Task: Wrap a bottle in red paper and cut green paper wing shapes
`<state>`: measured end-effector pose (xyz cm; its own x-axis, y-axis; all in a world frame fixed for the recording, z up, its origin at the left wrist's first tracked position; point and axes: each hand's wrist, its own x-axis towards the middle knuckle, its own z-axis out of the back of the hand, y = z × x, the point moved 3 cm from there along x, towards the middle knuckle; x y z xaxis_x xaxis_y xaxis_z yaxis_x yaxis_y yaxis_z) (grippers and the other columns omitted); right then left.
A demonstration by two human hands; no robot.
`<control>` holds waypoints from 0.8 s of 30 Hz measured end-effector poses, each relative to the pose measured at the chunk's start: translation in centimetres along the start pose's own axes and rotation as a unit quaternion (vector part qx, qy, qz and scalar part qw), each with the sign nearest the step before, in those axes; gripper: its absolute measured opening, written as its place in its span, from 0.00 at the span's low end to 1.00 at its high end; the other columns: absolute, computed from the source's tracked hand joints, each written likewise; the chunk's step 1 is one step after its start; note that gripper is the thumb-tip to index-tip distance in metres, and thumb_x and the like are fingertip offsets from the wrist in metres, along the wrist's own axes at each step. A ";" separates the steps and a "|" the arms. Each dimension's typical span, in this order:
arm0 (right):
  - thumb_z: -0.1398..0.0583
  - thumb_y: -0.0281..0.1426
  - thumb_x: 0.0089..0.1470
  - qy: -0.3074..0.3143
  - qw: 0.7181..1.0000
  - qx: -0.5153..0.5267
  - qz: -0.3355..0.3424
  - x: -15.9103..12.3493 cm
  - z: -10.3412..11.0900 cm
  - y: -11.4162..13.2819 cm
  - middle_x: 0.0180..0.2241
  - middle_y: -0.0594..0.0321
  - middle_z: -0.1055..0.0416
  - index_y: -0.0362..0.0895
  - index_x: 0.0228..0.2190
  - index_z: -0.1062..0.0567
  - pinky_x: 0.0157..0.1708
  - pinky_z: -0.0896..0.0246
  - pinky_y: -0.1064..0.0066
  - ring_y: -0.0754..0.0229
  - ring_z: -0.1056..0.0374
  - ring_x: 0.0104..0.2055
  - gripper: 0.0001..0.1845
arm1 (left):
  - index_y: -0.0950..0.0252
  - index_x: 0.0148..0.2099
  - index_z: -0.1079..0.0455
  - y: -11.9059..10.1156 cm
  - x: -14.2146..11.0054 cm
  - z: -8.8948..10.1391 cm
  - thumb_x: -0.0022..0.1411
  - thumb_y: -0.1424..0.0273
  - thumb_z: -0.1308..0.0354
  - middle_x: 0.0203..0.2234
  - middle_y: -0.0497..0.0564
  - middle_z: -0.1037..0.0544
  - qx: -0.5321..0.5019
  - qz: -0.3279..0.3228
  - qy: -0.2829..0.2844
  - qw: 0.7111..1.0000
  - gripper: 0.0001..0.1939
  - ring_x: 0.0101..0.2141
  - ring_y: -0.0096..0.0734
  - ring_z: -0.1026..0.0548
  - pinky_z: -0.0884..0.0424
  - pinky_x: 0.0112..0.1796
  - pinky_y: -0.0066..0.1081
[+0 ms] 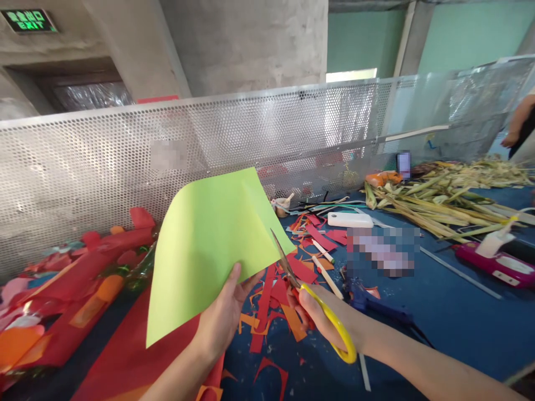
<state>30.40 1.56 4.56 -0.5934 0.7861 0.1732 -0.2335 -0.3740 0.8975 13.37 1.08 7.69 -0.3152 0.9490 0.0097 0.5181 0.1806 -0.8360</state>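
A light green sheet of paper (204,234) is held up over the table, curling at its left side. My left hand (225,303) grips its lower edge, thumb in front and fingers behind. My right hand (320,314) is closed around yellow-handled scissors (330,320). The blades point up and to the left, close to the paper's right corner. I cannot tell whether they touch it. Beneath both hands lie red and orange paper scraps (267,317).
Left are red sheets (137,334) and paper-covered bottles. To the right lie a blue glue gun (376,303), a white device (350,219), a magenta power strip (495,264) and dried husks (438,195). A perforated metal screen (104,167) borders the back. A person's arm (518,120) shows far right.
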 end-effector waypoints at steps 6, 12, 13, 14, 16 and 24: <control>0.64 0.58 0.57 -0.018 0.999 -0.030 0.020 0.0 -0.1 -0.2 0.21 0.67 0.46 0.45 0.25 0.41 0.23 0.49 0.71 0.64 0.47 0.22 0.33 | 0.56 0.51 0.29 0.1 -0.1 0.0 0.59 0.73 0.41 0.48 0.47 0.23 -0.003 0.010 -0.001 1.000 0.18 0.50 0.42 0.27 0.32 0.53 0.45; 0.66 0.58 0.57 -0.030 0.999 -0.029 0.029 0.0 -0.3 -0.4 0.20 0.68 0.48 0.45 0.24 0.42 0.21 0.51 0.72 0.65 0.49 0.21 0.32 | 0.57 0.49 0.28 0.1 -0.2 0.0 0.57 0.70 0.39 0.48 0.46 0.23 -0.009 0.031 0.010 0.999 0.16 0.53 0.43 0.29 0.32 0.53 0.42; 0.65 0.58 0.57 -0.032 0.999 -0.027 0.032 0.0 -0.3 -0.4 0.20 0.68 0.48 0.45 0.23 0.43 0.21 0.51 0.72 0.65 0.48 0.21 0.32 | 0.57 0.50 0.28 0.1 -0.2 0.0 0.57 0.70 0.39 0.48 0.46 0.23 -0.010 0.031 0.014 0.999 0.17 0.53 0.43 0.30 0.31 0.53 0.42; 0.65 0.58 0.56 -0.034 0.998 -0.024 0.036 0.0 -0.3 -0.5 0.20 0.67 0.48 0.45 0.23 0.43 0.21 0.51 0.72 0.65 0.48 0.21 0.33 | 0.57 0.50 0.29 0.0 -0.2 0.0 0.57 0.70 0.39 0.49 0.47 0.24 -0.010 0.031 0.018 0.999 0.18 0.54 0.43 0.31 0.31 0.52 0.41; 0.66 0.60 0.55 -0.036 0.998 -0.015 0.040 0.0 -0.4 -0.5 0.20 0.68 0.48 0.45 0.22 0.44 0.20 0.52 0.73 0.66 0.49 0.21 0.33 | 0.56 0.52 0.30 0.0 -0.3 0.0 0.57 0.70 0.38 0.49 0.46 0.24 -0.008 0.023 0.022 0.999 0.19 0.54 0.42 0.31 0.29 0.51 0.41; 0.66 0.62 0.52 -0.053 0.998 -0.004 0.040 -0.2 -0.5 0.2 0.16 0.71 0.54 0.46 0.19 0.48 0.15 0.57 0.75 0.69 0.54 0.16 0.34 | 0.53 0.53 0.31 -0.2 -0.4 0.0 0.57 0.71 0.40 0.48 0.46 0.23 0.002 -0.005 0.024 1.000 0.21 0.51 0.43 0.28 0.28 0.50 0.42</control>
<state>30.11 1.09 4.51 -0.5252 0.8011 0.2871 -0.1940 -0.4412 0.8762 13.35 0.62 7.86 -0.2819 0.9584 0.0448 0.5119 0.1897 -0.8378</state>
